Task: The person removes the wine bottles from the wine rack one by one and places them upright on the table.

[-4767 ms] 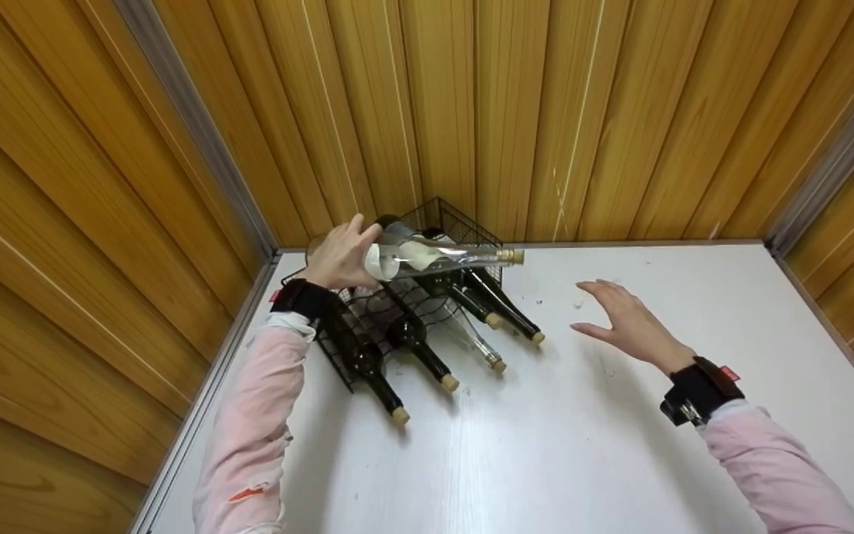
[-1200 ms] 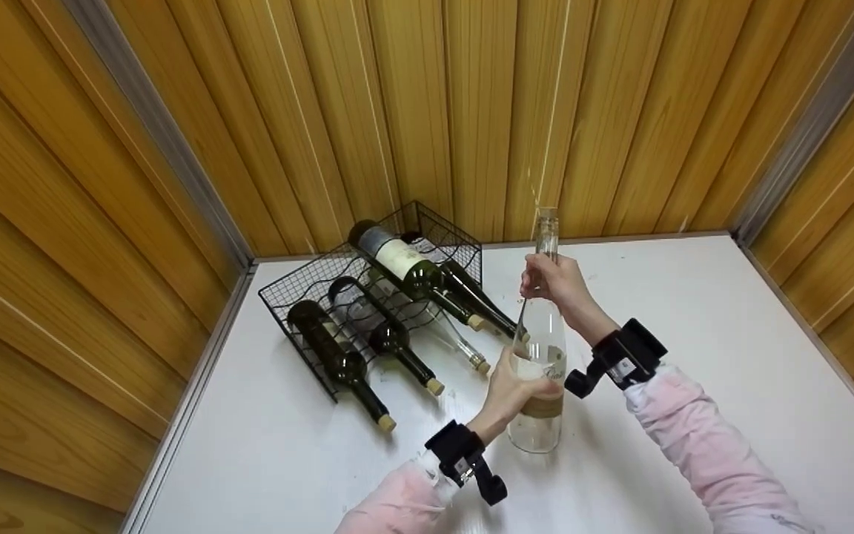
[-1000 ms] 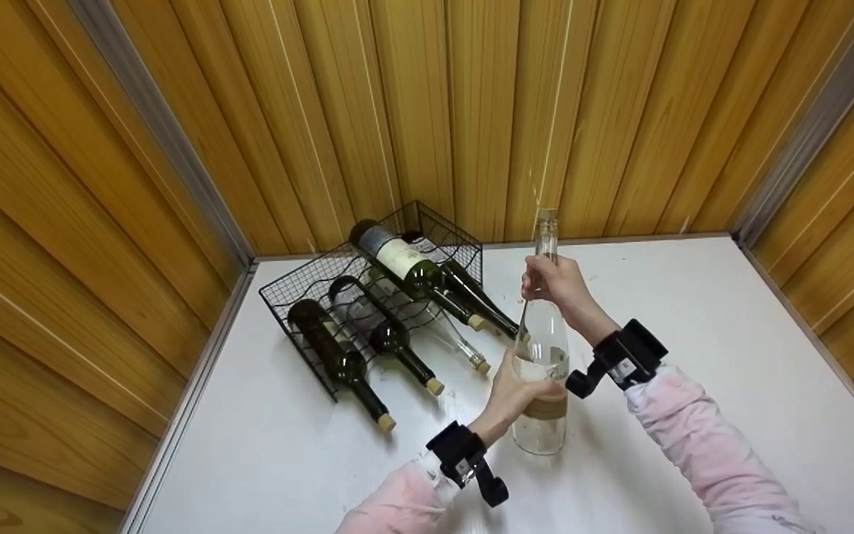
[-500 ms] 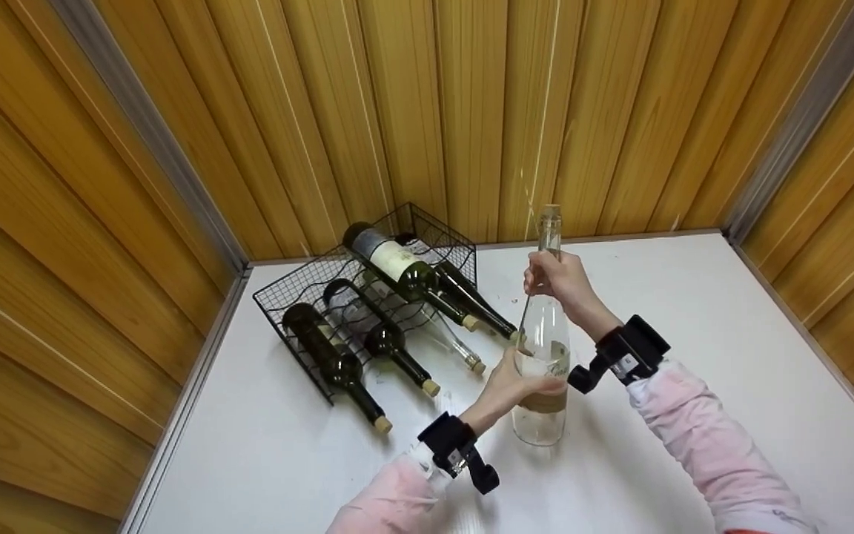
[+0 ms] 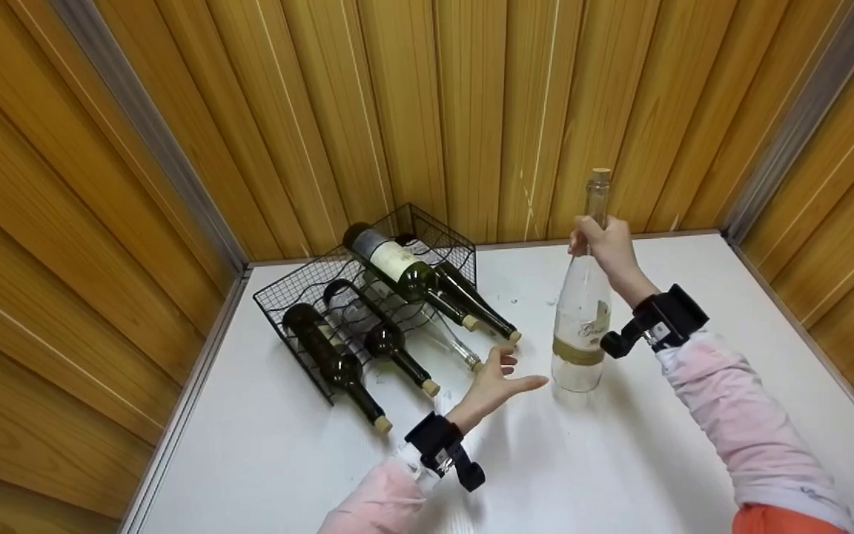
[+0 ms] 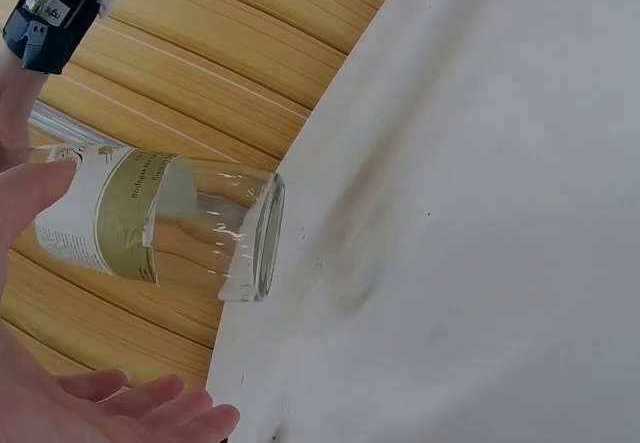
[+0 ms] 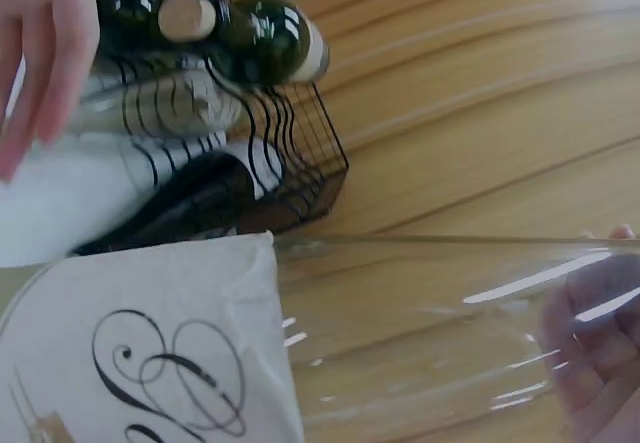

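My right hand (image 5: 605, 245) grips the clear bottle (image 5: 583, 319) by its neck — upright, right of the wire rack (image 5: 301, 278); my left hand (image 5: 497, 378) hangs open beside it.

The neck and top of the clear bottle (image 6: 160, 225) are cut off by the left edge of the left wrist view, and its label print is too blurred to be read. In the right wrist view the wire rack (image 7: 300, 153) is cut off at the top, and the bottle's base is lost below the frame. The lower dark bottles (image 5: 338, 356) are partly hidden behind the rack's mesh in the head view.
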Tool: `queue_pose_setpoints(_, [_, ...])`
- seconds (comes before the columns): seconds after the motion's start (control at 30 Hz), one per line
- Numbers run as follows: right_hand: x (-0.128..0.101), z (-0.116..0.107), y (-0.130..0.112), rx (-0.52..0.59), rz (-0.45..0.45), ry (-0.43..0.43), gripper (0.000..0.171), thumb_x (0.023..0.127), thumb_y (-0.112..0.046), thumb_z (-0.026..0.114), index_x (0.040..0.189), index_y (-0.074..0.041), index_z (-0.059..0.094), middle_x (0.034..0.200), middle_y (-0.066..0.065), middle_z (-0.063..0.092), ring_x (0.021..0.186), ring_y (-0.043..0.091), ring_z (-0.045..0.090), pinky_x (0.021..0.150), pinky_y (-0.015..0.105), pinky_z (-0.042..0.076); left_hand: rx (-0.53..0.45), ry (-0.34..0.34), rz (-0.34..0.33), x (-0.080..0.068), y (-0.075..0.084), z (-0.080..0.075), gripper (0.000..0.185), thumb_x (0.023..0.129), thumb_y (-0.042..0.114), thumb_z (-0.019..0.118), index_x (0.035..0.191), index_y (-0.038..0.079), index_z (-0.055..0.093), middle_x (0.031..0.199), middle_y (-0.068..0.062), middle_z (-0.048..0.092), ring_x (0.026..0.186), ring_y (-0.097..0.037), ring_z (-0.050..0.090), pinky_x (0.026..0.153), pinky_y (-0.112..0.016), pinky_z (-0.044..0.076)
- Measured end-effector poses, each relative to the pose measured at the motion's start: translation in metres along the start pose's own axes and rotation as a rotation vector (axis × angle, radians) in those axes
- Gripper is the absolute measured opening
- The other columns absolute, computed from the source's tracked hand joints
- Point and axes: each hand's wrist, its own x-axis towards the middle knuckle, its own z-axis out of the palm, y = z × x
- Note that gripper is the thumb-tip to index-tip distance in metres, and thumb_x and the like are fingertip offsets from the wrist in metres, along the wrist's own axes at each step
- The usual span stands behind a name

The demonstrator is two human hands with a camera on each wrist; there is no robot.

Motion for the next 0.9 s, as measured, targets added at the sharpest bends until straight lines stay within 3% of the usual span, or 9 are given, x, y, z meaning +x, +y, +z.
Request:
queue_pose_setpoints(0.23, [0.020, -0.022, 0.016, -0.090, -0.017, 0.032, 0.023, 0.089, -0.011, 0.051, 0.071, 0.004, 0.055, 0.056, 0.001, 0.057, 0.053, 0.011, 0.056, 0.054, 0.021, 0.046, 0.013, -0.023, -0.015, -0.002, -0.005, -0.007, 0.063, 0.071, 0.031, 0.076, 0.119, 0.005, 0.044, 0.109, -0.009, 0.051, 0.103, -0.029, 0.049, 0.081, -0.036, 0.042])
queue_pose_setpoints(0.4, [0.037, -0.033, 0.034, -0.172, -0.029, 0.057, 0.020, 0.090, -0.019, 0.054, 0.079, -0.002, 0.052, 0.063, -0.002, 0.058, 0.060, 0.009, 0.056, 0.059, 0.021, 0.045, 0.006, -0.023, 0.025, -0.004, -0.007, -0.011, 0.052, 0.072, 0.022, 0.075, 0.111, 0.003, 0.047, 0.103, -0.011, 0.052, 0.097, -0.029, 0.052, 0.078, -0.033, 0.043])
queue_pose_setpoints(0.6, [0.050, -0.037, 0.045, -0.298, -0.037, 0.161, 0.021, 0.090, -0.024, 0.055, 0.082, -0.006, 0.047, 0.072, -0.002, 0.055, 0.069, 0.010, 0.053, 0.064, 0.023, 0.041, -0.004, -0.034, 0.076, -0.005, -0.010, -0.013, 0.042, 0.072, 0.013, 0.072, 0.103, -0.002, 0.048, 0.097, -0.011, 0.052, 0.088, -0.025, 0.054, 0.074, -0.029, 0.044])
queue_pose_setpoints(0.9, [0.064, -0.041, 0.063, -0.348, -0.072, 0.284, 0.020, 0.089, -0.022, 0.054, 0.080, -0.005, 0.045, 0.076, 0.003, 0.048, 0.070, 0.012, 0.046, 0.064, 0.023, 0.036, 0.010, -0.030, 0.085, -0.007, -0.015, -0.012, 0.041, 0.071, 0.013, 0.073, 0.101, -0.002, 0.048, 0.096, -0.010, 0.052, 0.089, -0.029, 0.054, 0.073, -0.029, 0.045])
